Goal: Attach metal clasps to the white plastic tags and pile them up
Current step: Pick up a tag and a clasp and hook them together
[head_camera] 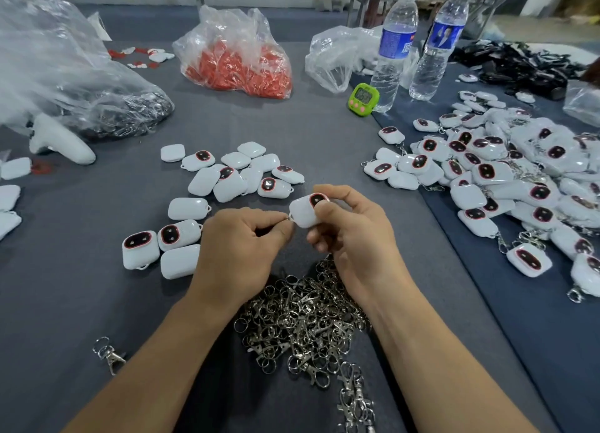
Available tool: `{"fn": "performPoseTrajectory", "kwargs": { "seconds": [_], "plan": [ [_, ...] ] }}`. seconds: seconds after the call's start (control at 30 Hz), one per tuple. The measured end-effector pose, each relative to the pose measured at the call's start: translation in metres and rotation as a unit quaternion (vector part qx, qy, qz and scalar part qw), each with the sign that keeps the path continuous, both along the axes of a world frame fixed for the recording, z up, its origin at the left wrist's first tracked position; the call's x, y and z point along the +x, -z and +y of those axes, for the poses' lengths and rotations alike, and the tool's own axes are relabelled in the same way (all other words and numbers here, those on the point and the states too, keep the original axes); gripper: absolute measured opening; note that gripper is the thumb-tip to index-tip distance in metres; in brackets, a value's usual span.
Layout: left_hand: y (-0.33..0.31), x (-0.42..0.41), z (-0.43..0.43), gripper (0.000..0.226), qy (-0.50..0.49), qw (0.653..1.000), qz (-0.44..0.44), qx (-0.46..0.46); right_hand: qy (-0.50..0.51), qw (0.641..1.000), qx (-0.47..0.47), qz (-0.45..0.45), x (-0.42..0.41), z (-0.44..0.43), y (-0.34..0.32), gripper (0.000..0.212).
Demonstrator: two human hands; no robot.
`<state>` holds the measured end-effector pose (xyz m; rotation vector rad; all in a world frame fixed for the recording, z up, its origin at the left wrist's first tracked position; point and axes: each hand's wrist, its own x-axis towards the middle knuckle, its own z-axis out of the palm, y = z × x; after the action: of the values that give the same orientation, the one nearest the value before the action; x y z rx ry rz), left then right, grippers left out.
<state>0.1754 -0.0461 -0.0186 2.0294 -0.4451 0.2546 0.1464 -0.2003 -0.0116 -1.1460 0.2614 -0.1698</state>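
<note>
My right hand (350, 234) grips a white plastic tag (303, 210) with a dark red-rimmed window, held above the table. My left hand (240, 244) pinches a small metal clasp ring (290, 217) right at the tag's loop; most of the clasp is hidden by my fingers. A heap of loose metal clasps (302, 322) lies under my wrists. Loose white tags (227, 176) are scattered ahead of my hands. A big pile of tags with clasps attached (506, 172) lies on the right.
Two water bottles (393, 46) and a green timer (363, 98) stand at the back. A bag of red parts (240, 59) sits at the back centre, a clear bag of metal pieces (97, 107) at the left. One stray clasp (108, 354) lies front left.
</note>
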Motion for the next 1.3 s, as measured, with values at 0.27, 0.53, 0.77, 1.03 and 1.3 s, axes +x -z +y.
{"fn": "performPoseTrajectory", "kwargs": {
  "seconds": [0.27, 0.53, 0.77, 1.03, 1.3],
  "plan": [
    [0.004, -0.002, 0.003, 0.022, -0.041, 0.968, -0.139, 0.205, 0.034, 0.973, -0.225, -0.031, 0.002, 0.009, 0.007, 0.019],
    [-0.003, 0.002, -0.006, 0.023, 0.037, 0.975, 0.153, -0.155, -0.013, 0.998, 0.053, 0.019, 0.004, -0.001, -0.001, 0.021],
    [0.002, -0.001, 0.001, 0.022, -0.004, 0.994, -0.063, 0.093, 0.018, 0.997, -0.074, -0.025, 0.002, 0.004, 0.003, 0.017],
    [0.005, -0.001, 0.002, 0.028, -0.054, 0.959, -0.150, 0.235, 0.021, 0.963, -0.265, -0.047, 0.006, 0.012, 0.010, 0.015],
    [-0.002, -0.002, -0.005, 0.023, -0.034, 0.997, 0.057, -0.039, 0.005, 1.000, -0.004, 0.011, 0.009, 0.004, -0.001, 0.019]
  ]
}}
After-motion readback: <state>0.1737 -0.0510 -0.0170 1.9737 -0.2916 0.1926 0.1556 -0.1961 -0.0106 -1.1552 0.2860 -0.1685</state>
